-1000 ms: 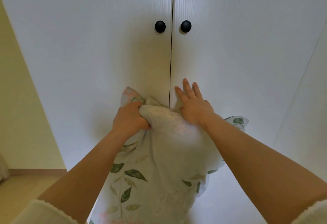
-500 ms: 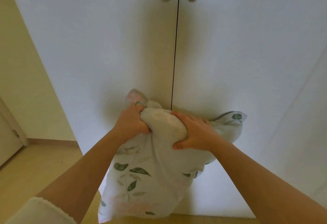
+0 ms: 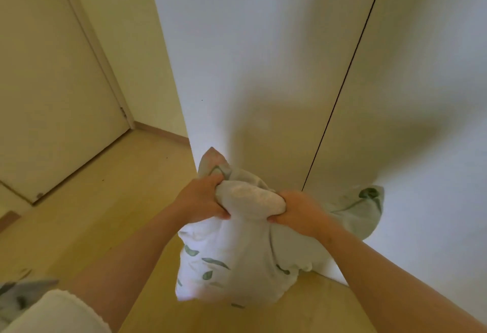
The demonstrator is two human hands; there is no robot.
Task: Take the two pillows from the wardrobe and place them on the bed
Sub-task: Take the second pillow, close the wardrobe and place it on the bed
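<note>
Gripping one pillow (image 3: 237, 267) by its bunched top edge, we list: left hand (image 3: 203, 198), fingers curled tight into the cloth; right hand (image 3: 297, 214), clenched on the same fold just beside it; both forearms stretched forward, a white sleeve (image 3: 52, 311) at the left elbow. The pillow, white with green leaves, hangs from our fists in front of the wardrobe (image 3: 250, 69), near its left edge, both doors shut. Pale wooden floor (image 3: 105, 214); cream wall (image 3: 126, 29); closed room door (image 3: 39, 95) at the left.
</note>
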